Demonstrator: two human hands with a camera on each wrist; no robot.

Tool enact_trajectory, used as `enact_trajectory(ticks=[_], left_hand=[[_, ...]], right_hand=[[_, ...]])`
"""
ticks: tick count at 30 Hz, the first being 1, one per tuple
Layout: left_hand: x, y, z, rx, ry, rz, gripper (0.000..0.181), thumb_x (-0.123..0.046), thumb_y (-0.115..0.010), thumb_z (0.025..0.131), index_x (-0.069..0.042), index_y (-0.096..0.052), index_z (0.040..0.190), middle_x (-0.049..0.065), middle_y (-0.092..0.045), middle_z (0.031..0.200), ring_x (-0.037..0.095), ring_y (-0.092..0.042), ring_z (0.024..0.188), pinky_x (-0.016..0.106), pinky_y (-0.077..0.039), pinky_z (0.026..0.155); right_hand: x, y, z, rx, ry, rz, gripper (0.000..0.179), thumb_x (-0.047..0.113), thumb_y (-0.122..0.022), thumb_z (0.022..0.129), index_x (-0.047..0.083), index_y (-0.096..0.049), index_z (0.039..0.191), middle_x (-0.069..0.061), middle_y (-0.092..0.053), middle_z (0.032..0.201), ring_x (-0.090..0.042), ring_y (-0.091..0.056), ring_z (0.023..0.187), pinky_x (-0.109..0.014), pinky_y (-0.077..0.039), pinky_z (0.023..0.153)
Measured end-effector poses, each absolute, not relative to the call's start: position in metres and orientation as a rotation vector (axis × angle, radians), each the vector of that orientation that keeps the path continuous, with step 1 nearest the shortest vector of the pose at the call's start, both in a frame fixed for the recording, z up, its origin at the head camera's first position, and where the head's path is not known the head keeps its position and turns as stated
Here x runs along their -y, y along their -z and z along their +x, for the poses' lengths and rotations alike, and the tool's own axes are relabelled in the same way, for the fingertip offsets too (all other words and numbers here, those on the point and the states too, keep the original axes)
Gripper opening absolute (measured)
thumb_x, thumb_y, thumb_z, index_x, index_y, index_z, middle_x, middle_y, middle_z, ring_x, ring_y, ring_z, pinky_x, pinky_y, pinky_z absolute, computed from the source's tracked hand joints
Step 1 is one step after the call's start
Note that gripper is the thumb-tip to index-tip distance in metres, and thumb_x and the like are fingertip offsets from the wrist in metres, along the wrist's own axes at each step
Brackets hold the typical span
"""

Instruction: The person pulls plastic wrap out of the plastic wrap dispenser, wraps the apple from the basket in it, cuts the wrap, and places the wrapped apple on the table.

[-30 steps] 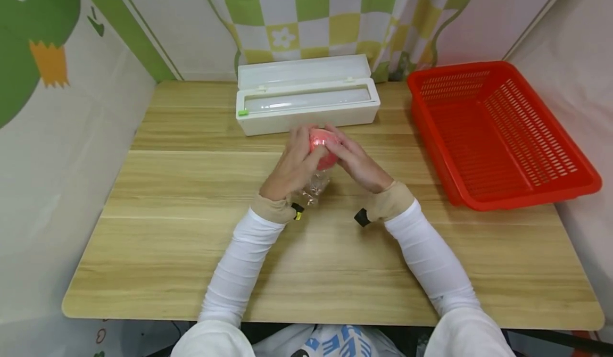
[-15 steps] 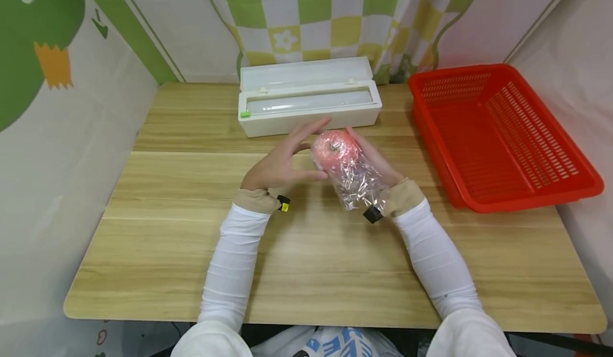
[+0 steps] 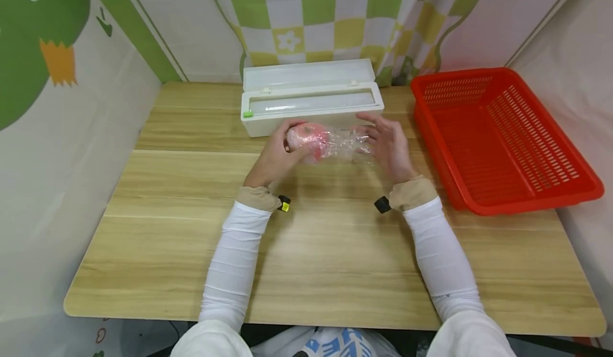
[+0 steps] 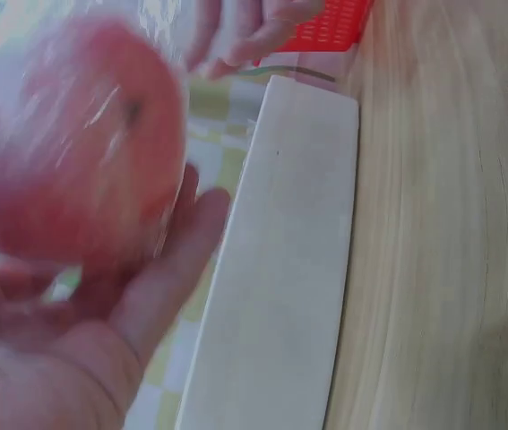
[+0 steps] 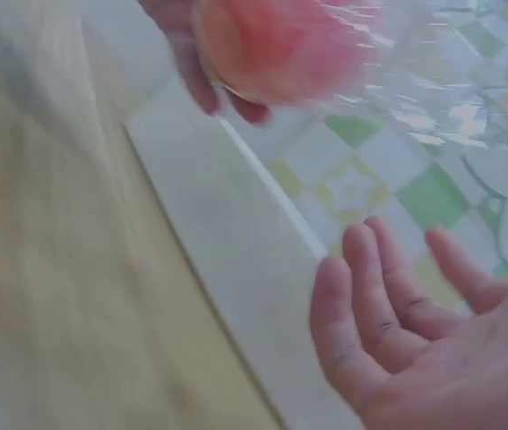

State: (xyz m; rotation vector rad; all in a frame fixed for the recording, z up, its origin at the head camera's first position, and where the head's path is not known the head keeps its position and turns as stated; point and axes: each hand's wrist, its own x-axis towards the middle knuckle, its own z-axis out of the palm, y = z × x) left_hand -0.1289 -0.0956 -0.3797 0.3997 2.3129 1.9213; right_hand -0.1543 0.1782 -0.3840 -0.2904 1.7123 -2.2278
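A round pinkish-red fruit [image 3: 308, 131], wrapped in clear cling film, is held by my left hand [image 3: 273, 158] just in front of the white box. In the left wrist view the fruit [image 4: 83, 143] shows a small dark dimple through the film, with the fingers and palm beneath it. The loose film [image 3: 344, 140] stretches out to the right of the fruit. Around its far end is my right hand [image 3: 394, 152], its fingers relaxed and spread. From the right wrist, that hand [image 5: 424, 349] shows nothing between the fingers.
Behind the hands stands a long white cling film dispenser [image 3: 313, 122] with its lid raised. On the right is a red plastic basket [image 3: 460, 187] with slotted sides. A checked curtain [image 3: 316, 16] hangs behind the wooden table [image 3: 191, 240].
Both hands first cupped the fruit. Then the right hand held it with the film hanging toward the wrist. Now the left hand has it, further left, and the right hand has moved right.
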Motion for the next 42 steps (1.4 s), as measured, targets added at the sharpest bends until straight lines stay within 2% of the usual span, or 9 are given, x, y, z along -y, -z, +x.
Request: enact_trajectory(ticks=[6,9,13,19,26,30,35,38,42], left_hand=[[0.088,0.382,-0.131,-2.336,-2.072,0.249,0.052,-0.029,-0.068,0.099,-0.005,-0.052,0.141,0.02,-0.061,0.13,0.023,-0.066,0.108,0.028,-0.06,0.082],[0.083,0.383,-0.131,-2.316,-2.113,0.196,0.052,-0.027,-0.07,0.097,-0.003,-0.052,0.139,0.017,-0.061,0.127,0.02,-0.065,0.106,0.026,-0.06,0.081],[0.078,0.385,-0.13,-2.288,-2.121,0.144,0.051,-0.027,-0.072,0.095,-0.004,-0.053,0.136,0.013,-0.061,0.122,0.019,-0.065,0.103,0.026,-0.06,0.076],[0.078,0.384,-0.129,-2.331,-2.074,0.113,0.05,-0.031,-0.073,0.094,-0.005,-0.054,0.132,0.012,-0.063,0.115,0.019,-0.064,0.098,0.024,-0.058,0.075],[0.076,0.383,-0.129,-2.461,-1.988,0.083,0.059,-0.033,-0.078,0.092,-0.003,-0.051,0.135,0.016,-0.063,0.125,0.024,-0.065,0.109,0.034,-0.06,0.087],[0.07,0.385,-0.128,-2.571,-1.921,0.114,0.064,-0.039,-0.079,0.09,-0.004,-0.049,0.134,0.017,-0.066,0.124,0.026,-0.066,0.108,0.037,-0.061,0.084],[0.057,0.388,-0.126,-2.69,-1.857,0.201,0.066,-0.045,-0.08,0.087,-0.006,-0.05,0.13,0.015,-0.069,0.116,0.024,-0.068,0.1,0.036,-0.06,0.08],[0.051,0.388,-0.124,-2.72,-1.861,0.23,0.066,-0.049,-0.079,0.086,-0.006,-0.051,0.128,0.015,-0.07,0.114,0.024,-0.068,0.098,0.036,-0.06,0.079],[0.047,0.387,-0.122,-2.699,-1.887,0.197,0.065,-0.051,-0.076,0.088,-0.006,-0.052,0.128,0.016,-0.071,0.113,0.025,-0.069,0.095,0.036,-0.061,0.076]], right_hand=[[-0.181,0.371,-0.151,-2.11,2.074,-0.483,0.046,0.009,-0.052,0.102,0.004,-0.056,0.147,-0.01,-0.065,0.134,-0.024,-0.06,0.124,-0.03,-0.053,0.095],[-0.175,0.368,-0.149,-2.269,1.965,-0.533,0.04,0.013,-0.064,0.103,0.002,-0.062,0.141,-0.01,-0.067,0.13,-0.017,-0.065,0.11,-0.026,-0.058,0.087],[-0.169,0.368,-0.148,-2.393,1.977,-0.532,0.026,0.01,-0.074,0.098,-0.002,-0.072,0.121,-0.003,-0.073,0.103,-0.014,-0.066,0.078,-0.023,-0.059,0.066],[-0.177,0.369,-0.154,-2.414,2.155,-0.447,0.013,-0.002,-0.076,0.093,-0.008,-0.077,0.105,0.0,-0.076,0.083,-0.011,-0.069,0.066,-0.023,-0.063,0.064],[-0.194,0.357,-0.151,-2.071,2.032,-0.407,0.041,0.013,-0.058,0.107,-0.002,-0.058,0.146,-0.004,-0.067,0.131,-0.022,-0.069,0.113,-0.026,-0.063,0.089],[-0.18,0.355,-0.145,-1.938,2.074,-0.137,0.064,0.044,-0.036,0.112,-0.004,-0.046,0.153,-0.005,-0.06,0.13,-0.02,-0.064,0.111,-0.027,-0.062,0.092],[-0.149,0.366,-0.14,-2.265,2.026,0.054,0.06,0.054,-0.041,0.11,-0.001,-0.059,0.127,-0.004,-0.06,0.1,-0.013,-0.064,0.082,-0.029,-0.064,0.071],[-0.143,0.375,-0.141,-2.639,1.949,0.075,0.044,0.046,-0.052,0.109,0.004,-0.064,0.105,-0.002,-0.058,0.083,-0.012,-0.057,0.069,-0.023,-0.053,0.058],[-0.148,0.38,-0.144,-3.064,1.874,0.018,0.041,0.037,-0.063,0.107,0.002,-0.063,0.085,-0.008,-0.057,0.071,-0.018,-0.05,0.064,-0.024,-0.037,0.058]])
